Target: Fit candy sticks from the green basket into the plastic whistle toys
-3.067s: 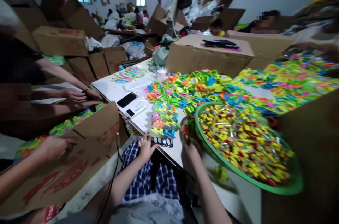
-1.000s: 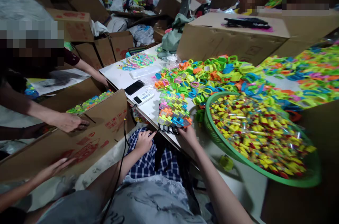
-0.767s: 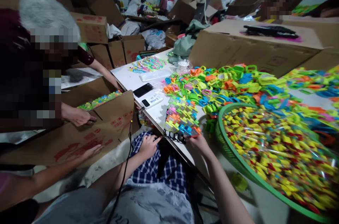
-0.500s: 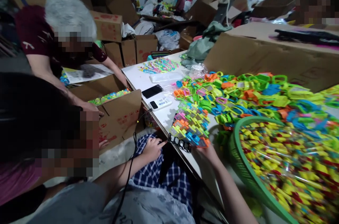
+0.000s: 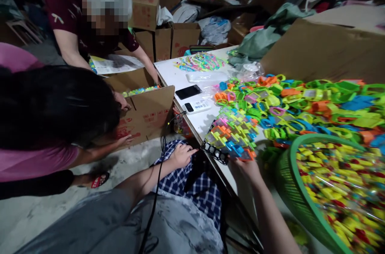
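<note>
- White worktop (image 5: 199,122); honeycomb tray (image 5: 215,153) of plastic pieces (image 5: 231,130) at its edge.
- My right hand (image 5: 248,169) meets the tray, grip unclear.
- My left hand (image 5: 182,156): loosely open.
- Likely steadying; moving on calls for level support.

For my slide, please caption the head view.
Right hand at a black frame bearing bright plastic pieces, near a green basket.

Looks dim and cluttered, with a pale, smudged floor (image 5: 27,220) at near left and a white-topped table (image 5: 169,70) stretching from near right to far centre. Holds printed cardboard cartons (image 5: 185,39) stacked at far centre, beside crumpled plastic sacks (image 5: 215,27).
</note>
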Tool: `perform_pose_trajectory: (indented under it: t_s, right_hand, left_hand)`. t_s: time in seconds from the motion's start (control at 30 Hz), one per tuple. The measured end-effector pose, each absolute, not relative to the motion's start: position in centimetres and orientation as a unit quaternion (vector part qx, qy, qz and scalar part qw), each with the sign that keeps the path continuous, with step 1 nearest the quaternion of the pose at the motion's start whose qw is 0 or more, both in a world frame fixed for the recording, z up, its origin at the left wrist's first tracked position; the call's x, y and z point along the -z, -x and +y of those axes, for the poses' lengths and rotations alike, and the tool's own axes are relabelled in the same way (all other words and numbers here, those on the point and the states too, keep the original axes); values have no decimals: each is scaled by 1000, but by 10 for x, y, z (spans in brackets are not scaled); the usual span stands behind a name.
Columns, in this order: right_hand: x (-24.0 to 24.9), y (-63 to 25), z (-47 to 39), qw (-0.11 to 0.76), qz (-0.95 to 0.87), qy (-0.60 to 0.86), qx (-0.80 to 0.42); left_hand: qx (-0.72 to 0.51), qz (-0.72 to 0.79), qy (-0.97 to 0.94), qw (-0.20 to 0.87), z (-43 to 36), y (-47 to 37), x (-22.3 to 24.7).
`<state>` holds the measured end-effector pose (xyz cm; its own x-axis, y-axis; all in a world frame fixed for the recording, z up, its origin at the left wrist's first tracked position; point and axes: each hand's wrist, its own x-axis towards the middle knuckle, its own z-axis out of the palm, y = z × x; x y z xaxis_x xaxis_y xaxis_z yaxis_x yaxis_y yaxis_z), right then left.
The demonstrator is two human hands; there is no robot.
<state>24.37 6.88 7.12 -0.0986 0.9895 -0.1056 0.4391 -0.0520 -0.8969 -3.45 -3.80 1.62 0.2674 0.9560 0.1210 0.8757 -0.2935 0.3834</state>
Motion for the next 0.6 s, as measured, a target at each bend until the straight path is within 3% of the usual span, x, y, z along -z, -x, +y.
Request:
perform_pose_trajectory:
  t_s: [0.2,0.4,0.5,0.6]
  right_hand:
    - [-93,-229,26,332,-511,646,-460]
    - [-134,-206,-47,489,-420,698,-312]
    - [-187,-176,-75,548,-466,574,-391]
    - [-254,-150,-98,544,-505,417,-524]
  left_hand:
    - [-166,584,-785,123,-38,39,-16]
    - [-165,584,-786,119,-38,38,-17]
    - [-165,583,-788,113,-38,36,-21]
    - [-162,578,-792,109,-39,35,-26]
